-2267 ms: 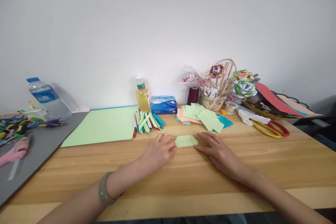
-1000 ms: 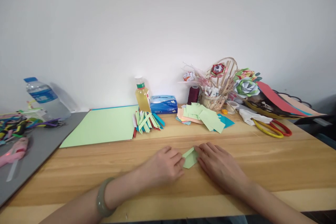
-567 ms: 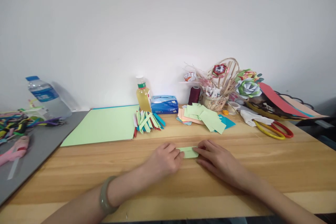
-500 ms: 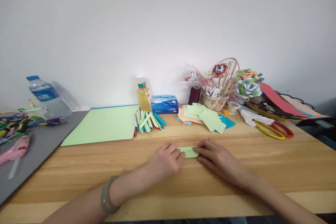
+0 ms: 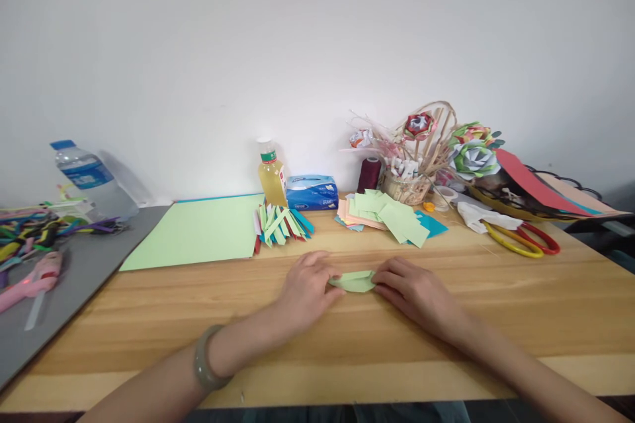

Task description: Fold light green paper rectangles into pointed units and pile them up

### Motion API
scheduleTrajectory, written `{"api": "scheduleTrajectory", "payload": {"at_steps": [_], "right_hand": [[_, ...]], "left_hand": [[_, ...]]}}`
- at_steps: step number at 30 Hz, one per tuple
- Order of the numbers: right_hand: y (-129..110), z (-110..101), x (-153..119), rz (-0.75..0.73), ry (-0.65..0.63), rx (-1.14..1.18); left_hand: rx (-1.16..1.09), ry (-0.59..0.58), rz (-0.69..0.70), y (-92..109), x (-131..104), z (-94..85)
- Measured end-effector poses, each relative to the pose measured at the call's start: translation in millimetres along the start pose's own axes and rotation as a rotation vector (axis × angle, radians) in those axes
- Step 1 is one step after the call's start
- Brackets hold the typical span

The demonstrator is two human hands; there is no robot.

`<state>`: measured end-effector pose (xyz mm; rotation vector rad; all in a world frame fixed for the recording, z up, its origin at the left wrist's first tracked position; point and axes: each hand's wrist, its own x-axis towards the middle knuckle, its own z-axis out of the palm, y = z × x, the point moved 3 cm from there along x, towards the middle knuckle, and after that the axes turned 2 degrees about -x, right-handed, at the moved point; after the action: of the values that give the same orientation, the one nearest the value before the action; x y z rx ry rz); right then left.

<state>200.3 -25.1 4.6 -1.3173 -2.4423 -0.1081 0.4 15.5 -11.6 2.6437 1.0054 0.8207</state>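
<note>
A small folded light green paper [image 5: 353, 281] lies low over the wooden table [image 5: 317, 344], between my two hands. My left hand [image 5: 307, 287] pinches its left end with thumb and fingers, and a bracelet circles that wrist. On the other side, my right hand [image 5: 414, 291] has its fingertips closed on the right end. The paper has a raised flap along its upper side and angled corners. Beyond the hands sit a pile of green and pink paper pieces [image 5: 401, 221] and a bundle of narrow paper strips [image 5: 280, 225].
A large green sheet [image 5: 198, 231], a juice bottle [image 5: 272, 178] and a blue tissue pack [image 5: 312, 193] stand or lie by the wall. Right are a basket [image 5: 407, 190], paper flowers and scissors [image 5: 516, 240]; left, a water bottle [image 5: 92, 175] and pink glue gun [image 5: 40, 279].
The paper's outline has gone from a straight strip to one with angled lower corners. My left hand's fingers have lifted and loosened a little, and the view has shifted slightly.
</note>
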Motion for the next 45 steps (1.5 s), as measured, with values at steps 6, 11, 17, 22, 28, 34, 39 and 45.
{"api": "scheduleTrajectory", "payload": {"at_steps": [6, 11, 17, 22, 28, 34, 39, 45], "right_hand": [[3.0, 2.3, 0.4, 0.030, -0.023, 0.061], [7.1, 2.0, 4.9, 0.159, -0.043, 0.228], [11.2, 6.2, 12.4, 0.370, -0.106, 0.387], [10.6, 8.9, 12.6, 0.405, -0.097, 0.385], [8.2, 14.4, 14.1, 0.411, -0.064, 0.373], [4.0, 20.6, 13.0, 0.349, -0.012, 0.344], [2.1, 25.0, 10.3, 0.288, 0.014, 0.156], [0.6, 24.8, 14.1, 0.242, -0.046, -0.079]], "left_hand": [[-0.128, -0.013, -0.066, 4.2, 1.1, -1.9], [-0.176, 0.026, -0.144, 7.9, 4.2, -3.3], [-0.192, 0.018, -0.241, 8.0, 8.4, -1.2], [-0.201, -0.001, -0.287, 7.0, 10.5, 0.6], [-0.198, -0.026, -0.318, 7.8, 12.5, 0.8], [-0.171, -0.050, -0.318, 7.3, 11.9, 1.8], [-0.163, -0.078, -0.329, 7.5, 12.2, 2.0], [-0.149, -0.097, -0.348, 8.7, 13.8, 0.8]]}}
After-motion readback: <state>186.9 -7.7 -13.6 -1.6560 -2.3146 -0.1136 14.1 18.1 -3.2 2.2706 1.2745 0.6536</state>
